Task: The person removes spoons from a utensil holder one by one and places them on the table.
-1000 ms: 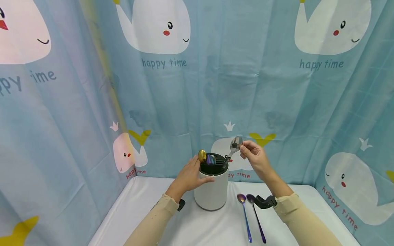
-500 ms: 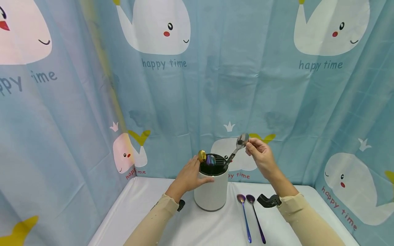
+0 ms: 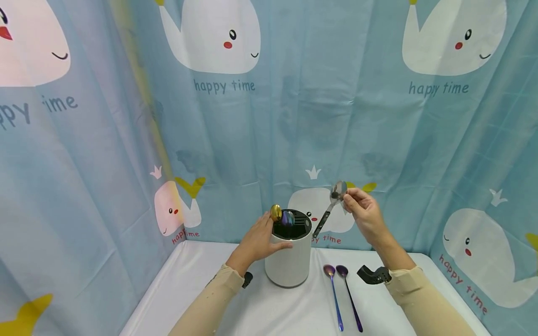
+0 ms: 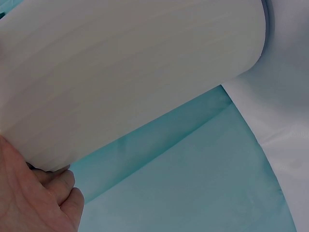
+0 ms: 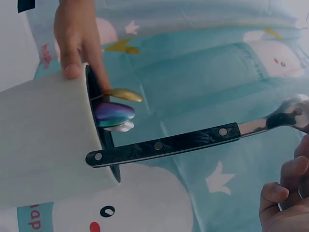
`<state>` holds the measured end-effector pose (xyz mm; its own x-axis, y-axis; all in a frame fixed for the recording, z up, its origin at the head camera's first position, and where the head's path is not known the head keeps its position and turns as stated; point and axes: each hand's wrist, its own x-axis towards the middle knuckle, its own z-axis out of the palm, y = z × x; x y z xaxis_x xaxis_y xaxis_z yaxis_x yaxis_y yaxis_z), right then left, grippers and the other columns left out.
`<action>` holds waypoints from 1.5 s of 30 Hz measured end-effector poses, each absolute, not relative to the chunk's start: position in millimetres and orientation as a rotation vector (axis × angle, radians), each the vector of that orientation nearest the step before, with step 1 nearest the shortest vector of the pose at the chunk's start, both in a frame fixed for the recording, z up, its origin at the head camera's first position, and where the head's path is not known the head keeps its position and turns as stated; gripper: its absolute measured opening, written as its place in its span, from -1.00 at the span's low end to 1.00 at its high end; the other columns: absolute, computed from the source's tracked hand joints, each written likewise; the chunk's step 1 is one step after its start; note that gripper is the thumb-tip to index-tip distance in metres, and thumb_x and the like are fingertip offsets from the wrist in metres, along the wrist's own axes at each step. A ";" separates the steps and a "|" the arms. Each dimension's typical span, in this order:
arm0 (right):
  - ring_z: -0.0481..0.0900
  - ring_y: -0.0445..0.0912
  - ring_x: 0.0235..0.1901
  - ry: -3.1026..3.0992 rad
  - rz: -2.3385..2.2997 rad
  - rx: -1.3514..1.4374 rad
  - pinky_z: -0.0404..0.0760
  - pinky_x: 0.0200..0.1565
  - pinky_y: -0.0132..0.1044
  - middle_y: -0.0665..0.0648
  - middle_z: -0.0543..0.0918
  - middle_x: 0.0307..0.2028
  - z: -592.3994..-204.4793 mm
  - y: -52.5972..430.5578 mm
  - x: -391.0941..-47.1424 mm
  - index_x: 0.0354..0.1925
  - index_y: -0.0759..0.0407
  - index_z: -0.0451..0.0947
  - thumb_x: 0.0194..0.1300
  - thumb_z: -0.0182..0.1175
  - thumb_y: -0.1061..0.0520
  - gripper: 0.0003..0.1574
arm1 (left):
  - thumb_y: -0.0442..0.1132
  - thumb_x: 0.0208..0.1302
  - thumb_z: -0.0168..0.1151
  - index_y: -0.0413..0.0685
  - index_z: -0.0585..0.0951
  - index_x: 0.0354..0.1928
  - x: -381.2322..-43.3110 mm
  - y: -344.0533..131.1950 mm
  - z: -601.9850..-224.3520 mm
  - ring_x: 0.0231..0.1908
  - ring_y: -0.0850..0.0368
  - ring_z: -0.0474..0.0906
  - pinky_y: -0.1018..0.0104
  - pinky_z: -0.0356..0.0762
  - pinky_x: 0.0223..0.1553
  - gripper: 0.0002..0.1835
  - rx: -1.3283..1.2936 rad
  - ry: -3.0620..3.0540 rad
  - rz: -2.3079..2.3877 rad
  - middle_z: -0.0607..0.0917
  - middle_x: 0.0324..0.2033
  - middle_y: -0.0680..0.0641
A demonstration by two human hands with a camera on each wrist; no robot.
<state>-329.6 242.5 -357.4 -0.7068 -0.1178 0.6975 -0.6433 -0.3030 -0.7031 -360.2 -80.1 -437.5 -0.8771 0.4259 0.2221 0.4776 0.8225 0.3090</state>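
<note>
My right hand (image 3: 365,212) pinches a silver spoon (image 3: 338,190) by its bowl, to the right of the white utensil holder (image 3: 287,266). The spoon's black riveted handle (image 5: 169,145) slants down, its end beside the holder's rim and overlapping it in the right wrist view. With the thumb in front and fingers at the far side, my left hand (image 3: 256,240) grips the holder's upper left. A gold spoon (image 3: 275,213) and a purple-blue spoon (image 3: 287,218) stick up from the holder's black slotted top, bowls upward. Behind them in the right wrist view shows a small silvery bowl (image 5: 120,126).
Two long-handled spoons, one purple-blue (image 3: 336,298) and one dark purple (image 3: 352,298), lie side by side on the white tablecloth (image 3: 294,312), right of the holder. A blue curtain (image 3: 319,126) with whale prints hangs behind and at both sides.
My right hand has moved right with the silver spoon. The handle's end has come out of the holder's top and now hangs beside it. My left hand stays in place.
</note>
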 end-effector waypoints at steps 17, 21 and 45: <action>0.36 -0.11 -0.39 -2.031 1.834 0.678 0.44 -0.32 -0.35 -0.01 0.47 -0.40 -405.3 271.4 -327.9 0.02 0.66 0.48 0.67 0.11 0.28 -0.67 | 0.66 0.26 0.14 -0.18 -0.05 0.74 -359.4 -80.0 -436.8 0.70 -0.15 -0.09 -0.08 -0.03 0.67 0.36 -0.727 -2.852 -0.572 0.02 0.71 -0.21; 0.41 -0.13 -0.37 -2.117 1.801 0.591 0.49 -0.28 -0.39 -0.04 0.51 -0.38 -414.0 276.6 -326.2 0.05 0.66 0.51 0.66 0.14 0.24 -0.62 | 0.66 0.26 0.14 -0.19 -0.04 0.74 -359.6 -80.1 -436.5 0.70 -0.14 -0.10 -0.07 -0.03 0.67 0.36 -0.727 -2.851 -0.574 0.01 0.71 -0.20; 0.38 -0.12 -0.19 -2.516 1.783 0.030 0.45 -0.16 -0.27 0.00 0.48 -0.33 -464.4 317.9 -322.7 0.12 0.47 0.62 0.63 0.25 -0.03 -0.47 | 0.63 0.26 0.20 -0.20 -0.04 0.74 -358.2 -79.8 -438.0 0.69 -0.18 -0.05 -0.09 0.05 0.65 0.36 -0.712 -2.850 -0.590 0.02 0.71 -0.23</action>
